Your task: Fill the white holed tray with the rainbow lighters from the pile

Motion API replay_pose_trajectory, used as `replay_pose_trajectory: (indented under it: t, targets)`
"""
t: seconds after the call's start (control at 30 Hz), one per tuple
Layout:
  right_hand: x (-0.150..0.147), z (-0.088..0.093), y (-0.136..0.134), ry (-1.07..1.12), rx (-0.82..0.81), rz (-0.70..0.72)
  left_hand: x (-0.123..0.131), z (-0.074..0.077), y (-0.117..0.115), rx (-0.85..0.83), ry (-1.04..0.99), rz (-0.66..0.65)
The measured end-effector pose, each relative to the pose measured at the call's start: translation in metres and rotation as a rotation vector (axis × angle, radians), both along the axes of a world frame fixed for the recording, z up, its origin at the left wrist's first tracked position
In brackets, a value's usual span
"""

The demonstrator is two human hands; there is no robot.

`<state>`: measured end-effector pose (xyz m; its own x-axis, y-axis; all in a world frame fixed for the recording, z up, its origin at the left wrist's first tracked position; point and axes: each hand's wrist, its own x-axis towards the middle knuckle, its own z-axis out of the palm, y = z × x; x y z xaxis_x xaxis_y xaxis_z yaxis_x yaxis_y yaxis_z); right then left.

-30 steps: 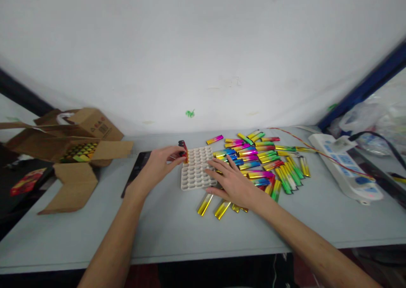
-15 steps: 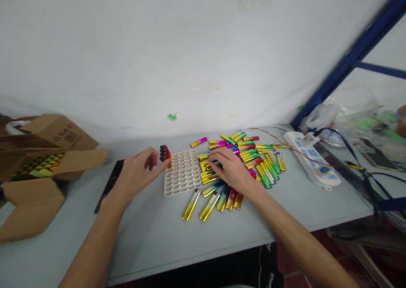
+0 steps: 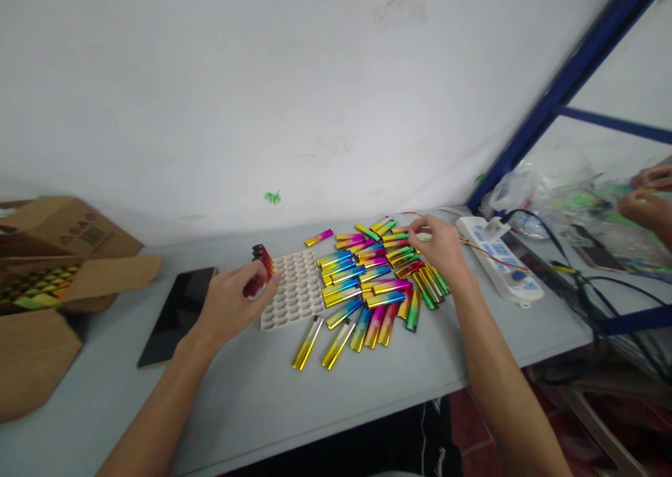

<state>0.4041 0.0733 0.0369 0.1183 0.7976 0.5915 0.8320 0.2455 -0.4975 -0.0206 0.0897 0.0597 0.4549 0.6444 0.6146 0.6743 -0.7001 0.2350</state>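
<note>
My left hand (image 3: 234, 302) is at the left edge of a white tray (image 3: 294, 291) with rows of oval holes. Its thumb and forefinger are curled, with a gap between them, beside several red lighters (image 3: 264, 256) standing upright in the tray's back left corner. The hand partly hides these lighters. To the right of the tray lies a spread of shiny lighters (image 3: 388, 298) in yellow, blue, pink, red and green. Over the back right of this spread, my right hand (image 3: 438, 246) pinches at a lighter, its fingers covering most of it.
A dark phone (image 3: 178, 312) lies left of the tray. Farther left an open cardboard box (image 3: 118, 277) holds packed lighters. A white power strip (image 3: 498, 260) with cables sits at the right, near a blue frame (image 3: 546, 106). Another person's hands (image 3: 651, 197) show at far right.
My right hand has moved right and back, from the tray side of the spread to its far right part. My left hand's fingers have curled closer beside the red lighters. The view has shifted slightly.
</note>
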Motion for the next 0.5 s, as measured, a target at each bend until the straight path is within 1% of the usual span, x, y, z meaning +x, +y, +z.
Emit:
replay_pose_trajectory:
  t: [0.13,0.2,0.33,0.43,0.5]
  targets:
    - [0.019,-0.01,0.004,0.006,-0.127,-0.049,-0.001,0.003,-0.002,0.077,-0.038,0.011]
    - [0.026,-0.013,0.008,-0.016,-0.161,-0.09,-0.002,0.003,-0.002,0.091,-0.041,-0.003]
    - [0.034,-0.017,0.02,-0.139,-0.185,-0.133,0.001,0.001,-0.004,0.067,-0.026,-0.026]
    - [0.035,-0.02,0.03,-0.253,-0.293,-0.123,0.005,0.0,-0.009,0.038,-0.032,-0.05]
    - [0.033,-0.022,0.035,-0.292,-0.366,-0.118,0.009,0.001,-0.012,0.02,-0.034,-0.075]
